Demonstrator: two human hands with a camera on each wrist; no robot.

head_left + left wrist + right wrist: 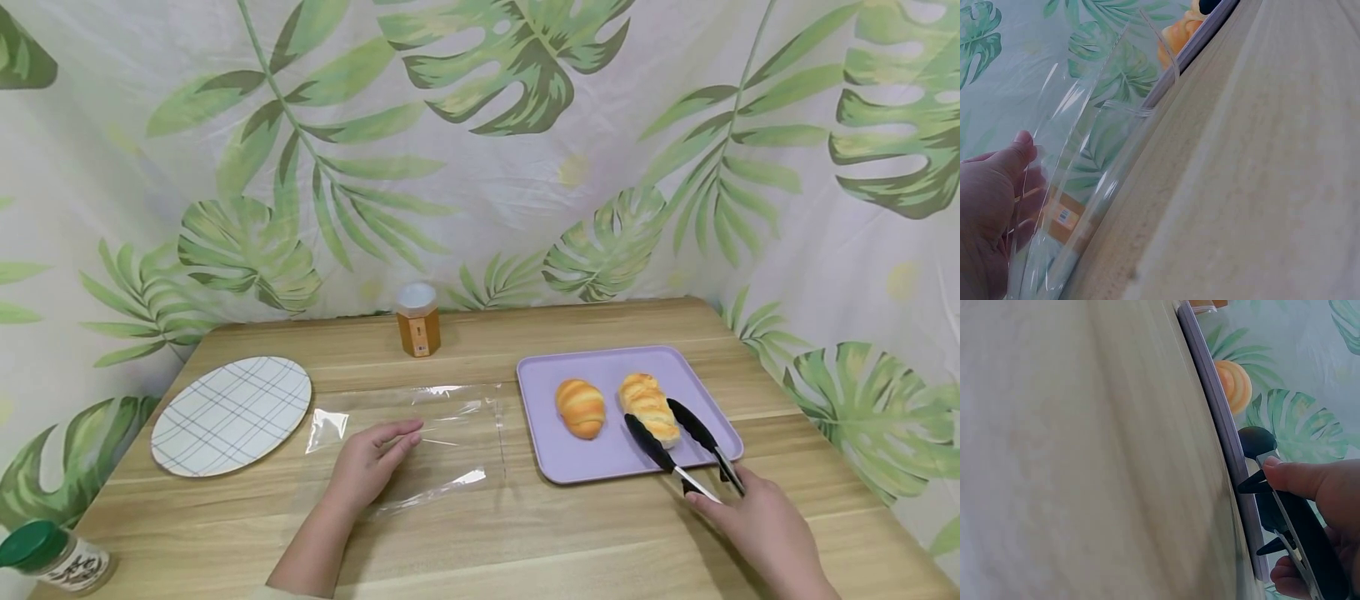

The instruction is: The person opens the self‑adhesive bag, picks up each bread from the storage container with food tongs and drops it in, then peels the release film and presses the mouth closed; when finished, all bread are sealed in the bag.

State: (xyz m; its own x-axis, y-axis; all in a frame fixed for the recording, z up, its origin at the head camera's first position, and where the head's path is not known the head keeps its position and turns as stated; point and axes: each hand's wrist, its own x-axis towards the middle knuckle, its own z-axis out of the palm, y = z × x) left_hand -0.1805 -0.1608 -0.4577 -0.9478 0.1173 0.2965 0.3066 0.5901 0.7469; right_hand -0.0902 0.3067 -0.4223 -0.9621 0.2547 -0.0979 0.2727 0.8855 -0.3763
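Bright white glints all over the clear, rectangular plastic bag (459,446), thin, glossy and wrinkled! Over to the long black-and-silver tongs (699,486): shiny metal arms, duller black heads. The lilac rectangular tray (573,465) looks like smooth, satin plastic. Rough, ridged surface on the golden oblong loaf (643,398); smoother on the orange-brown rounded roll (580,408). Wood grain streaks the pale brown counter (570,542), and behind, creased leaf-printed cloth (495,200)!

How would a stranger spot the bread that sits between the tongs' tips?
Start at the wooden table and find the purple tray on its right side. There, pick the right-hand bread, flanked by the black tips of the tongs. It is longer, paler and bumpier than its neighbour, the rounded, orange-striped bun.
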